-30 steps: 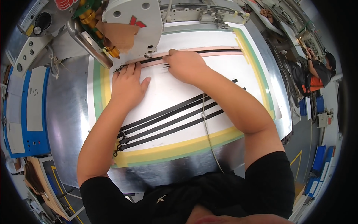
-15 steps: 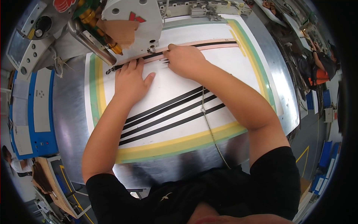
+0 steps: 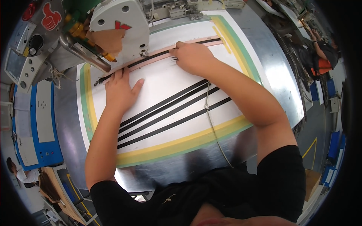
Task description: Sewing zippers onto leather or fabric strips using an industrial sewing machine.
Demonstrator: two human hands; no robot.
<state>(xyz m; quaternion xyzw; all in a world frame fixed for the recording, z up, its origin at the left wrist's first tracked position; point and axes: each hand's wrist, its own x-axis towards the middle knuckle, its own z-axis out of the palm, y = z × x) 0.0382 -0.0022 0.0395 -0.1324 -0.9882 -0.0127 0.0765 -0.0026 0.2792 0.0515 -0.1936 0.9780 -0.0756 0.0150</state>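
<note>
A long black strap [image 3: 158,55] lies along a pink strip [image 3: 205,39] across the far part of a white sheet [image 3: 162,81]. My left hand [image 3: 121,90] rests flat with fingers spread, its fingertips on the strap near its left end, by a small dark metal piece [image 3: 97,81]. My right hand [image 3: 194,59] is closed at the strap further right, thumb and forefinger at its edge. Two thin dark points [image 3: 174,58] stick out from under those fingers; the rest of that tool is hidden in the hand. Several black bands [image 3: 166,109] slant across the sheet nearer me.
A white sewing machine head [image 3: 122,22] stands just beyond the strap, beside a metal tube [image 3: 85,52]. Yellow and green tape [image 3: 188,145] borders the sheet on a metal table [image 3: 68,113]. A cord [image 3: 213,132] hangs over the bands. Another person [image 3: 324,54] is at far right.
The view has shifted, so sheet and machine appear further left. My right hand has slid rightward along the strap, away from the machine head. My left hand stays near the strap's left end.
</note>
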